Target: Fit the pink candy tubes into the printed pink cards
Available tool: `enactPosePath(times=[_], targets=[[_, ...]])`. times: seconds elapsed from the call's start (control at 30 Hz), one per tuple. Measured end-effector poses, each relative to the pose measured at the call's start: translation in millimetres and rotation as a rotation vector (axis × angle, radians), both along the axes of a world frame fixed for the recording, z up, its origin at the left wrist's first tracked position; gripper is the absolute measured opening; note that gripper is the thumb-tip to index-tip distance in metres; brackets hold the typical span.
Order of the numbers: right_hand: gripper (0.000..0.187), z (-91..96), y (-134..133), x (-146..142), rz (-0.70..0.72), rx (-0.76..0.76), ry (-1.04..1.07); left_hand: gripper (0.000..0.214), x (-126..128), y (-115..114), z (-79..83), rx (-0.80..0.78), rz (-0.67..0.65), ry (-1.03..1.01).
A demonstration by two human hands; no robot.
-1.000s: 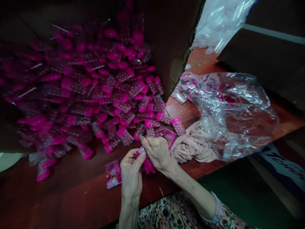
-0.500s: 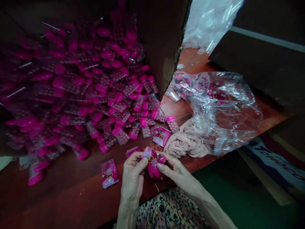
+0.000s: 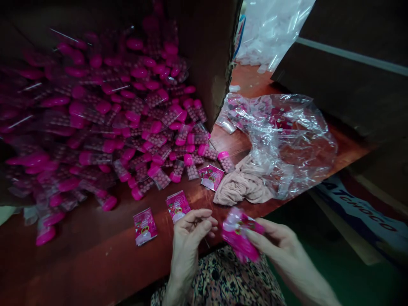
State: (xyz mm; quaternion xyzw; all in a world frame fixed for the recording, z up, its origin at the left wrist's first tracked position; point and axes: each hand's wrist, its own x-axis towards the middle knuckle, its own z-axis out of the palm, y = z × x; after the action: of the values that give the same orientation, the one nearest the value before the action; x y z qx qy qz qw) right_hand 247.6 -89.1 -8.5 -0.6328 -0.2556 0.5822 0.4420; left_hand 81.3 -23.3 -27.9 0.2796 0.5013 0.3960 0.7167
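My right hand grips a pink packet off the table's front edge, over my lap. My left hand is at the table edge with fingers curled and thumb pressed to fingertips; whether anything is in them is hidden. Three pink printed sachets lie on the red-brown table: one sachet at the left, a second sachet just above my left hand, a third sachet by the pile. A big heap of pink-capped candy tubes in clear wrap spills from a tipped cardboard box.
A beige cloth lies bunched on the table right of the sachets. A crumpled clear plastic bag with pink items sits behind it. More clear plastic is at the back. A dark box stands at the right.
My hands have separated. The right hand carried the pink packet to the right and down off the table edge. A sachet now lies uncovered above my left hand.
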Motion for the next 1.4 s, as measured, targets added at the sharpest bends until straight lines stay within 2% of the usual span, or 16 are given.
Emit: enactPosePath(times=[0.1, 0.2, 0.27, 0.33, 0.37, 0.4, 0.47, 0.53, 0.63, 0.77, 0.87, 0.97, 1.07, 1.17, 1.27, 1.4], targets=[[0.041, -2.3, -17, 20, 0.000, -0.073, -0.054, 0.016, -12, 0, 0.1, -0.002, 0.051, 0.020], [0.037, -21.3, -27, 26, -0.094, -0.154, -0.465, 0.015, -29, -1, -7.0, 0.048, 0.158, 0.168], [0.036, -26.6, -29, 26, -0.097, -0.164, -0.572, 0.014, -38, -1, -12.1, 0.140, 0.262, 0.332], [0.035, -19.0, -30, 29, 0.022, -0.158, -0.483, 0.012, -42, 2, -15.5, 0.313, 0.329, 0.545], [0.034, -11.8, -29, 31, 0.086, -0.148, -0.397, 0.011, -42, 5, -16.8, 0.429, 0.319, 0.656], [0.034, -4.1, -27, 33, 0.147, -0.139, -0.303, 0.012, -40, 9, -17.9, 0.552, 0.273, 0.764], [0.033, 7.2, -20, 36, 0.238, -0.107, -0.207, 0.017, -33, 18, -20.4, 0.774, 0.096, 0.957], [0.032, 8.4, -8, 33, 0.317, -0.023, -0.295, 0.020, -28, 25, -24.0, 0.902, -0.089, 1.124], [0.026, -1.3, 12, 20, 0.369, 0.157, -0.640, 0.023, -28, 28, -30.8, 0.976, -0.238, 1.281], [0.026, -4.3, 35, 7, 0.680, 0.389, -0.881, 0.029, -38, 26, -37.4, 1.038, -0.301, 1.323], [0.025, -0.6, 47, 3, 0.842, 0.608, -1.176, 0.029, -41, 26, -37.3, 1.067, -0.330, 1.370], [0.032, -2.6, 62, -8, 0.899, 0.871, -1.496, 0.021, -38, 26, -34.4, 1.075, -0.363, 1.447], [0.027, -11.8, 83, -29, 0.922, 0.968, -1.682, 0.018, -35, 24, -33.6, 1.069, -0.363, 1.501], [0.023, -23.2, 104, -47, 0.974, 0.984, -1.632, 0.018, -36, 21, -37.7, 1.085, -0.303, 1.557], [0.034, -29.4, 116, -50, 1.017, 1.018, -1.490, 0.015, -37, 17, -43.2, 1.078, -0.214, 1.607], [0.047, -31.9, 112, -40, 0.966, 0.853, -1.189, 0.014, -43, 14, -41.2, 1.079, -0.118, 1.488]])
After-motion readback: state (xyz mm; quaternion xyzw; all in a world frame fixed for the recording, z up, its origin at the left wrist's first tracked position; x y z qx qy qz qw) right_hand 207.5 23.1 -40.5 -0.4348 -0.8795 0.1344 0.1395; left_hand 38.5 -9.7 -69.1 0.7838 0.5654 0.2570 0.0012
